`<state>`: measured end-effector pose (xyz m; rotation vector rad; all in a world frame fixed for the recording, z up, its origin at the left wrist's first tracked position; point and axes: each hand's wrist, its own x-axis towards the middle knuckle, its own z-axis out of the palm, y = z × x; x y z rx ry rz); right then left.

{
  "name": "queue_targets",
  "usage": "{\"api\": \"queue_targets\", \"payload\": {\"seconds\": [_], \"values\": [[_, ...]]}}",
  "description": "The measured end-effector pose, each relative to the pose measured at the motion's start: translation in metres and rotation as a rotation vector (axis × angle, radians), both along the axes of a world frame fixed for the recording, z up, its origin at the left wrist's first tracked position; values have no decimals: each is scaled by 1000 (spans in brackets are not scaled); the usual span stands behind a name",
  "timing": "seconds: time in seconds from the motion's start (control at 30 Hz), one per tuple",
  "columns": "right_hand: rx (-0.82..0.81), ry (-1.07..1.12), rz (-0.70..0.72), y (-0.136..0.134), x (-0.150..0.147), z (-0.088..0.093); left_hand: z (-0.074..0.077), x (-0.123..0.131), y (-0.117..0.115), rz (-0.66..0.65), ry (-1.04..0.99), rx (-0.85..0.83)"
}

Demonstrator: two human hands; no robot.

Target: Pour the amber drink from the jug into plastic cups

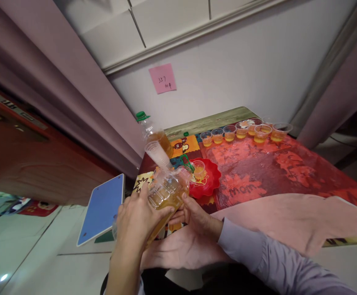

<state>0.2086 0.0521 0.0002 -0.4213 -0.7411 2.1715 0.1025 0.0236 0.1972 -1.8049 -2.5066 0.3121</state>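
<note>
A large clear plastic bottle (167, 198) of amber drink is tilted, its neck end pointing toward a scalloped red plate (211, 185). My left hand (137, 215) wraps around its near left side, thumb across the bottle. From the right, my right hand (196, 217) grips the other side with curled fingers. A green carrying handle (187, 163) shows near the neck. On the plate stands a clear plastic cup (199, 169) with a little amber liquid. Just behind the bottle is a stack of clear cups (157, 153). Whether liquid is flowing I cannot tell.
Another bottle (162, 141) of amber drink, with a green cap, stands at the table's back left. Several part-filled cups (229, 133) line the far right side. A loose green cap (186, 134) lies behind. Pink cloth (276, 217) covers the near edge; a blue board (103, 209) is left.
</note>
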Motion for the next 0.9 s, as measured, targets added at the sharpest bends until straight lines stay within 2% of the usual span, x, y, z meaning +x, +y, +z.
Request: {"api": "queue_targets", "payload": {"seconds": [0.6,0.77,0.9], "values": [[17,11,9,0,-1,-9,-1,-2,0,-1,-46,10],[37,31,-34,1,2,-5,-19,-20,-4,-14,-133,112],[73,70,-92,5,8,0,-42,-45,-7,-33,-367,339]]}}
